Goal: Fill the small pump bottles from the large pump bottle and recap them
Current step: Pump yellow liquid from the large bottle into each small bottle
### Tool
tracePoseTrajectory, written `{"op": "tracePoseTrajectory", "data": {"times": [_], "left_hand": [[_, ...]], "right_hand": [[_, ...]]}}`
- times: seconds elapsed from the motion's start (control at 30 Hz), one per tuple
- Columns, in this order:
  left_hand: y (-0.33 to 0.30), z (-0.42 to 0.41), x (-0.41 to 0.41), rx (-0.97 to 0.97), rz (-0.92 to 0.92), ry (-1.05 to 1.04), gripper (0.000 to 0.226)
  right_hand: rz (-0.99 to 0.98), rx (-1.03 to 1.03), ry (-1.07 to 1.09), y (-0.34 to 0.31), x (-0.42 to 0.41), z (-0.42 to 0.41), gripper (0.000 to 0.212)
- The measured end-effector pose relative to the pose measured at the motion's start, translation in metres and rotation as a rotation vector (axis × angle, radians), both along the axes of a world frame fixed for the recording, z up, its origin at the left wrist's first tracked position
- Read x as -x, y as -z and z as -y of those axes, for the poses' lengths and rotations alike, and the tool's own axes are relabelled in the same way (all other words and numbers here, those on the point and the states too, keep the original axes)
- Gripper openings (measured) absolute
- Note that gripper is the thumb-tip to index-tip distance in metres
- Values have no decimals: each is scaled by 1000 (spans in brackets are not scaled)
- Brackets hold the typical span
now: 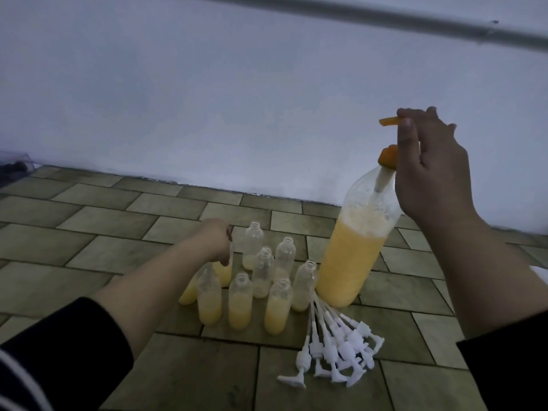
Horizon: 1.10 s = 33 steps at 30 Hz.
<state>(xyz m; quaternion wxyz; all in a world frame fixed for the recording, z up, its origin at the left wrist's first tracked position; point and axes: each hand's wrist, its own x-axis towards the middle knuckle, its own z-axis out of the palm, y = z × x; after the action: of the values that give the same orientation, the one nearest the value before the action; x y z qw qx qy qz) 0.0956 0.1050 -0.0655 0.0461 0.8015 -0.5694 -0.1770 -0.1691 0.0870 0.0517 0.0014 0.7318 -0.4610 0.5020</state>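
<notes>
The large clear pump bottle (353, 256) stands on the tiled floor, about half full of yellow liquid, tilted slightly. My right hand (430, 173) pinches its orange pump head (390, 121) at the top. Several small clear bottles (264, 280) without caps stand in a cluster to its left, holding differing amounts of yellow liquid. My left hand (218, 241) reaches over the cluster's far left and grips the neck of one small bottle (222, 271) filled with yellow liquid. A pile of white pump caps (335, 348) with long tubes lies in front of the large bottle.
A pale wall runs along the back of the tiled floor (89, 232). A grey pipe (355, 16) crosses the top of the view. A clear box (14, 163) sits at the far left by the wall.
</notes>
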Motion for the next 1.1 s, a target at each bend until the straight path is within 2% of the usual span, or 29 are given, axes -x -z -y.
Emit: {"op": "tracePoseTrajectory", "data": {"times": [0.13, 0.3, 0.47, 0.6, 0.7, 0.8, 1.0, 1.1], "left_hand": [[-5, -6, 1, 77, -113, -17, 55], [-14, -16, 15, 352, -322, 5, 47], [-8, -14, 38, 229, -249, 127, 56], [0, -8, 46, 103, -179, 152, 61], [1, -3, 51, 6, -132, 167, 56], [5, 4, 55, -61, -72, 162, 67], [14, 10, 56, -26, -66, 148, 50], [4, 0, 48, 93, -174, 130, 52]], "right_hand": [[6, -1, -5, -1, 0, 1, 42], [-1, 7, 1, -1, 0, 1, 42], [-11, 3, -14, -1, 0, 1, 40], [-9, 9, -14, 0, 0, 1, 40], [-16, 18, -8, 0, -1, 1, 40], [-14, 26, -14, 1, -1, 2, 39], [-22, 28, -3, 2, 0, 4, 39], [-36, 37, 1, 3, 0, 5, 39]]}}
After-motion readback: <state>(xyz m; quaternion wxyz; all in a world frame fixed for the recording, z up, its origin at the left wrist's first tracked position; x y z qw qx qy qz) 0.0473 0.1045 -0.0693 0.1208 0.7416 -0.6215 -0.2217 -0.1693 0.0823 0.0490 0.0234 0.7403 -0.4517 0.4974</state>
